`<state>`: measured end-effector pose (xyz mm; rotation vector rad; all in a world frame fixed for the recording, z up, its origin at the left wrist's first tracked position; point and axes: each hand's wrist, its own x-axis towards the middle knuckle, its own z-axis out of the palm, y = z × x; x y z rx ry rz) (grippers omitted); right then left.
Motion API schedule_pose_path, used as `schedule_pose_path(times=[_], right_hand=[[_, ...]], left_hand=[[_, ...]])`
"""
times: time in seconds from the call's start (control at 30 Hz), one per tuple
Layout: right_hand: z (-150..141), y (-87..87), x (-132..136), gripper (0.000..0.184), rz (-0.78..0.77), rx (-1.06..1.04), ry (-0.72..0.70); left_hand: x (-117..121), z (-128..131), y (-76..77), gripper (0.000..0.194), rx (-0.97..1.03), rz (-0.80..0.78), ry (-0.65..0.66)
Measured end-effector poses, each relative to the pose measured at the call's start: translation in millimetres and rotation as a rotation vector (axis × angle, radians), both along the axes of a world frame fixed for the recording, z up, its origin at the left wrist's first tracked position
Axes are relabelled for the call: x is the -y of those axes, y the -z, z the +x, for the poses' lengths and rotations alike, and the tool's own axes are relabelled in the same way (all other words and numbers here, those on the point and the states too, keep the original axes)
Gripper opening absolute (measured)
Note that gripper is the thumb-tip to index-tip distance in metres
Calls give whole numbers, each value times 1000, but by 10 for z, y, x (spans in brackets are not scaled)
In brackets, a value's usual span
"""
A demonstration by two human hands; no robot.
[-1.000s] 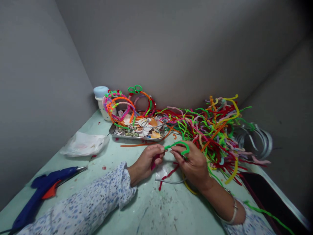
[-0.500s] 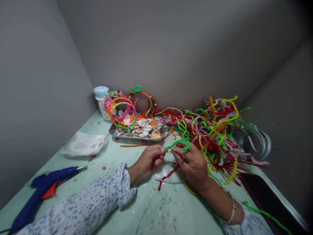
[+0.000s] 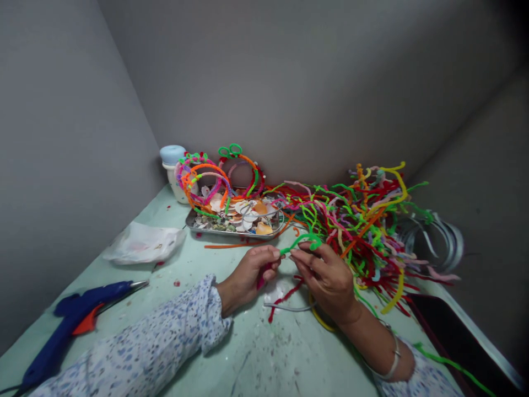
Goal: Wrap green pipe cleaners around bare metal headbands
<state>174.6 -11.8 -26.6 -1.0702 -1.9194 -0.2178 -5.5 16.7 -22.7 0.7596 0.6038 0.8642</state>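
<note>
A bright green pipe cleaner (image 3: 303, 237) arches between my two hands above the table. Its left end is pinched between the thumb and forefinger of my left hand (image 3: 257, 270), and a bit of pink shows under those fingers. My right hand (image 3: 330, 278) has its fingers closed at the curled right end of the green pipe cleaner. Below the hands lie a red pipe cleaner (image 3: 285, 299) and a grey strip (image 3: 289, 307). What my right palm covers is hidden.
Behind the hands stands a metal tray (image 3: 248, 236) of shells, with pipe-cleaner-wrapped headbands (image 3: 206, 184) on it. A pipe cleaner heap (image 3: 355, 220) and bare headbands (image 3: 450, 242) lie right. Left are a blue glue gun (image 3: 78, 309), a plastic bag (image 3: 144, 242) and a lidded jar (image 3: 173, 171).
The green pipe cleaner's right end is curled in a little tighter, with my right fingers shifted slightly. The whole view has moved by a few pixels.
</note>
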Motion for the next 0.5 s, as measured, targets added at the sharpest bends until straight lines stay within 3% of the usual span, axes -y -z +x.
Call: schedule_pose_path(times=[0.5], right_hand=[[29, 24, -10, 26, 51, 84, -18]], left_hand=[[-20, -1, 19, 18, 44, -29, 7]])
